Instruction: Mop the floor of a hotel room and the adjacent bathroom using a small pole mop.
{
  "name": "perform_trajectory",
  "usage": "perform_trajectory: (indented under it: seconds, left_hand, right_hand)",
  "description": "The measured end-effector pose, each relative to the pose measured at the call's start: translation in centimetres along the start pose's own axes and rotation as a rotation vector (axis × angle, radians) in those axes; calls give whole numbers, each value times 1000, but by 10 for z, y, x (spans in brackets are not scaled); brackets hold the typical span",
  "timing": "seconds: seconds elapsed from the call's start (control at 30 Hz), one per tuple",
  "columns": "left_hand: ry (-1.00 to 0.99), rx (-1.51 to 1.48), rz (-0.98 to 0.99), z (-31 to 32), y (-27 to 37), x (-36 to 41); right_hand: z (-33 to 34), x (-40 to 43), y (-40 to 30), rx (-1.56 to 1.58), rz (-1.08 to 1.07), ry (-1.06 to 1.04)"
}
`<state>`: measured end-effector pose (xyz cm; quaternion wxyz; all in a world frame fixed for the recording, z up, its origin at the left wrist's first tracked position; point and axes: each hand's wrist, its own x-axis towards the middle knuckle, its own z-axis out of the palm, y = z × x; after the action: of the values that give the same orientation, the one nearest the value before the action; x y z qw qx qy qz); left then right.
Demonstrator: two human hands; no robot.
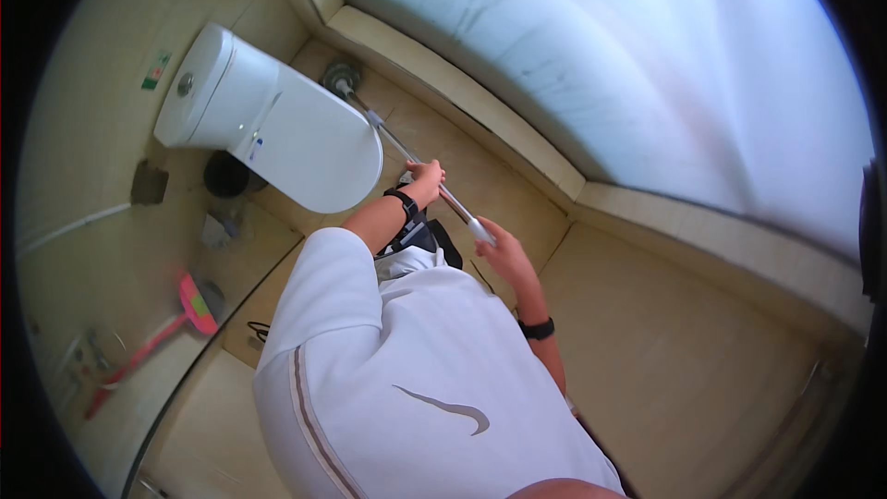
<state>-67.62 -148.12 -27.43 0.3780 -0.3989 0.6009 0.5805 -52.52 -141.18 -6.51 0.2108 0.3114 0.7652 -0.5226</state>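
My left hand [426,179] is closed around the metal pole [396,141] of a mop, partway along it. Nearer my body, my right hand [504,253] grips the white handle end [481,231] of the same pole. The pole slants away to the upper left, past the rounded front of a white toilet [322,138] with its lid down. At its far end, the round greyish mop head [341,75] rests on the tiled floor between the toilet and a low tiled ledge [443,86].
A frosted glass panel [589,48] rises above the ledge. Left of the toilet sits a dark bin [226,174]. A glass partition edge [229,312] runs along my left, with a pink long-handled squeegee or broom [197,305] seen there. Tiled floor [658,305] extends to my right.
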Motion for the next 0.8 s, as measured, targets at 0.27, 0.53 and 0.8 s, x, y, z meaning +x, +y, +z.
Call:
perform_trajectory:
  seconds: [0.27, 0.53, 0.8]
  left_hand:
    - [-502, 488, -302, 22, -114, -106]
    - [-837, 965, -735, 45, -236, -160]
    - [-924, 878, -864, 58, -291, -187]
  right_hand:
    - [2, -182, 47, -183, 143, 347]
    - [32, -306, 93, 172, 446, 563]
    - [88, -292, 70, 738, 765, 828]
